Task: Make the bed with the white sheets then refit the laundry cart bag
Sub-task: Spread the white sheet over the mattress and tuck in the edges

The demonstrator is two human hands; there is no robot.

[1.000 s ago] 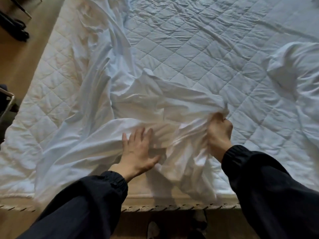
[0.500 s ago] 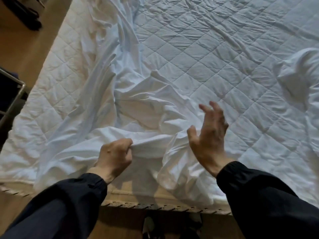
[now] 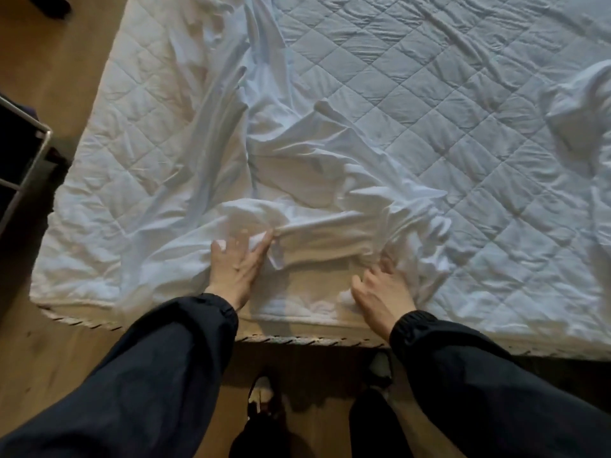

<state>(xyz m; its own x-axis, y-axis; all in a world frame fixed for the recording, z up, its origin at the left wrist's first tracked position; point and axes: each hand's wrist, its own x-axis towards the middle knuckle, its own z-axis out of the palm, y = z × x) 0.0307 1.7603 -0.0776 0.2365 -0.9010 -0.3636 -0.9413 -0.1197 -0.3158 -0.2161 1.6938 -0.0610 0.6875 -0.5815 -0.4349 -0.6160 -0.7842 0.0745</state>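
Note:
A crumpled white sheet (image 3: 297,180) lies in a long ridge across the quilted mattress pad (image 3: 429,94), bunched near the bed's front edge. My left hand (image 3: 236,262) lies on the bunch and pinches a fold between thumb and fingers; the fold runs taut to the right. My right hand (image 3: 380,292) rests with spread fingers on the sheet close to the edge and holds nothing. Both hands are a little blurred. A second heap of white sheet (image 3: 578,104) lies at the right side of the bed.
The metal frame of the laundry cart (image 3: 33,153), with dark fabric inside, stands on the wooden floor (image 3: 66,77) left of the bed. The mattress edge (image 3: 297,340) runs in front of my legs, and my shoes (image 3: 261,395) are just below it.
My left hand has shifted right with the fold. My right hand, which let go of the bunch and lifted open, has come down onto the sheet near the bed edge.

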